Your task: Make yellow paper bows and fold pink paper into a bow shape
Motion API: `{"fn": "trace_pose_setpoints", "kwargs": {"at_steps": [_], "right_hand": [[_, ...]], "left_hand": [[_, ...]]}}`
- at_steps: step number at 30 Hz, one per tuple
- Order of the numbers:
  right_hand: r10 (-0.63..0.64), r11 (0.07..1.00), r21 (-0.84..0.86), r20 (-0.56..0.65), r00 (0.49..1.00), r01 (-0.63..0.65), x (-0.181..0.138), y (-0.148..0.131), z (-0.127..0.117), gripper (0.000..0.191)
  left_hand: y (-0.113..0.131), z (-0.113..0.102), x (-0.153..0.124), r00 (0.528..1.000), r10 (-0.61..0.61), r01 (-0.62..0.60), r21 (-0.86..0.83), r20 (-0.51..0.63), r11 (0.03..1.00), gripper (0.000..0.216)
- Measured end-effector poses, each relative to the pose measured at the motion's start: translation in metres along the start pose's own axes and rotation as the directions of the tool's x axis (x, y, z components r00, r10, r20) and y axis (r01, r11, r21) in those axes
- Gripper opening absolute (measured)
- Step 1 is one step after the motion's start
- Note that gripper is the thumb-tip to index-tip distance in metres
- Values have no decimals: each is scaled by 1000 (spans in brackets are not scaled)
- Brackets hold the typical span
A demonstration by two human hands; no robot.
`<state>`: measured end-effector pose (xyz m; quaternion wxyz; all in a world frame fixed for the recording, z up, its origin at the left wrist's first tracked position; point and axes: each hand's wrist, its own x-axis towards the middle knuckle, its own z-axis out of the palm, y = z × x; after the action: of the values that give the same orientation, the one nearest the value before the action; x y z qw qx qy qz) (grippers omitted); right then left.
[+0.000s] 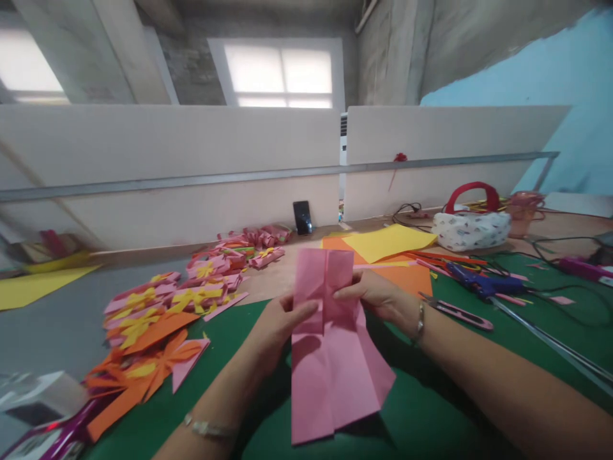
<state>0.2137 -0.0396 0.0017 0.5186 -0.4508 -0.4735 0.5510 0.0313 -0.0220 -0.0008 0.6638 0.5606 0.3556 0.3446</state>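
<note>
A pink sheet of folded paper [311, 383] is held up over the green mat, with creases and a split down its middle. My left hand [282, 322] grips its left edge, thumb lying on the front and fingers behind. On the other side my right hand [378, 294] pinches the upper right part, thumb on the front near the centre line. The lower right flap sticks out to the side. The fingers behind the paper are hidden.
Pink and yellow paper pieces [191, 297] and orange paper flowers [163, 361] lie to the left. Orange and yellow sheets [390, 243] are behind. At right are a blue glue gun [472, 281], a utility knife [457, 314] and a white bag [472, 230]. A phone [302, 218] leans on the partition.
</note>
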Motion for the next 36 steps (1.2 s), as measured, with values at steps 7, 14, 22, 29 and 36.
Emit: {"fn": "trace_pose_setpoints", "kwargs": {"at_steps": [7, 14, 22, 29, 36], "right_hand": [[-13, 995, -96, -34, 999, 9, -2, -2, 6, 22], [-97, 986, -153, -171, 981, 71, 4, -1, 2, 20], [-169, 974, -187, -218, 961, 129, 1, -1, 12, 20], [-154, 972, -204, -187, 970, 115, 4, 5, 12, 19], [-158, 972, -207, -204, 966, 115, 5, 3, 5, 20]], "left_hand": [[-5, 3, 7, 984, 154, -141, 129, -92, 982, 45], [-13, -9, 16, 924, 251, -141, 351, -289, 926, 53], [-17, 8, 10, 857, 423, -61, 756, -295, 652, 67], [-25, 6, 14, 832, 447, -105, 697, -329, 710, 40], [-10, 0, 11, 906, 334, -162, 516, -260, 841, 17]]}}
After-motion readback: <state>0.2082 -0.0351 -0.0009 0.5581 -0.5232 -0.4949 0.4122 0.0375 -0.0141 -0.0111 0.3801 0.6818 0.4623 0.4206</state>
